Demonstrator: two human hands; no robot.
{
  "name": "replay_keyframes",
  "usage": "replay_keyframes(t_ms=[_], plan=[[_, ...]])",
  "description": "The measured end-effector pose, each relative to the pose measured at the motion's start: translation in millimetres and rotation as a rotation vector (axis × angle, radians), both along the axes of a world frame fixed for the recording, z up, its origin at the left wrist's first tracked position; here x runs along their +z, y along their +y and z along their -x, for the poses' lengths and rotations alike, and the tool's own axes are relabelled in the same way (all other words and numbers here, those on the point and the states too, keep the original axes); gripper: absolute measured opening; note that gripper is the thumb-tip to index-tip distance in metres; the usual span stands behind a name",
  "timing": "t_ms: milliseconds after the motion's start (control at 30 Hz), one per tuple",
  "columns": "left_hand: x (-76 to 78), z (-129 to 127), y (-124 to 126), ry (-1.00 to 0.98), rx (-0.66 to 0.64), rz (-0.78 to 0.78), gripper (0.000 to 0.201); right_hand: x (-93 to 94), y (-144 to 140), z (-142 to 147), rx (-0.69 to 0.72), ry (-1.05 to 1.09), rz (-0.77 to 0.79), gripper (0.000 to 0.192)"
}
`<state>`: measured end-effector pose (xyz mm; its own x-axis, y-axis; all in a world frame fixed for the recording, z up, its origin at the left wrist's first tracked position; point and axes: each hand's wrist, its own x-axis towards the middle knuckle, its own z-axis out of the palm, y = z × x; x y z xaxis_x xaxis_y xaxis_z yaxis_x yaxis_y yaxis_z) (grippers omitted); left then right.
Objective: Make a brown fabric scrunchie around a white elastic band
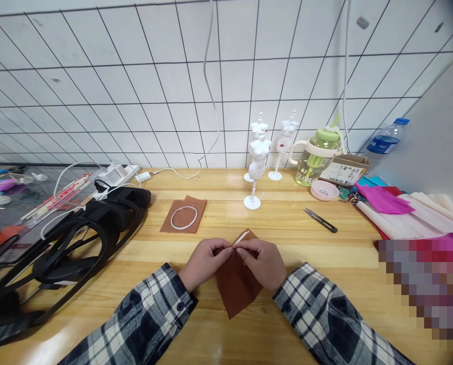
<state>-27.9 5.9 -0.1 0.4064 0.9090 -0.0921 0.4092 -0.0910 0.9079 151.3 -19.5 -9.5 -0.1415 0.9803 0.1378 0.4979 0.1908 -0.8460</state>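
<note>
My left hand (204,262) and my right hand (262,262) both pinch a brown piece of fabric (237,284) that lies on the wooden table (287,324) close to me. The fingertips meet at its upper edge, where a thin white strip (240,238) shows along the fabric. Farther back on the table lies a second brown fabric piece (184,214) with a white ring (183,217) on top of it. Both sleeves are plaid.
Small white mannequin stands (257,157) are at the back centre. Thread snips (319,220), a pink dish (324,190), a green cup (317,157) and a water bottle (386,139) sit to the right. Folded fabrics (409,213) lie far right, black straps (78,238) on the left.
</note>
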Motion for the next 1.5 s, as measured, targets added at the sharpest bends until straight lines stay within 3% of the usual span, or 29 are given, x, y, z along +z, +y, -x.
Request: replay_keyframes(t_ms=[600,1033,1500], plan=[[-4.7,0.2,3.2,-0.074,0.057,0.042,0.018,0.7,-7.1,0.5,0.102,-0.261,-0.250,0.028],[0.9,0.6,0.2,-0.051,-0.039,0.030,0.028,0.6,-2.0,-2.1,0.033,-0.183,-0.174,0.021],[1.6,1.0,0.6,-0.026,-0.037,0.026,0.034,2.4,-2.1,-1.7,0.030,-0.136,-0.118,0.021]])
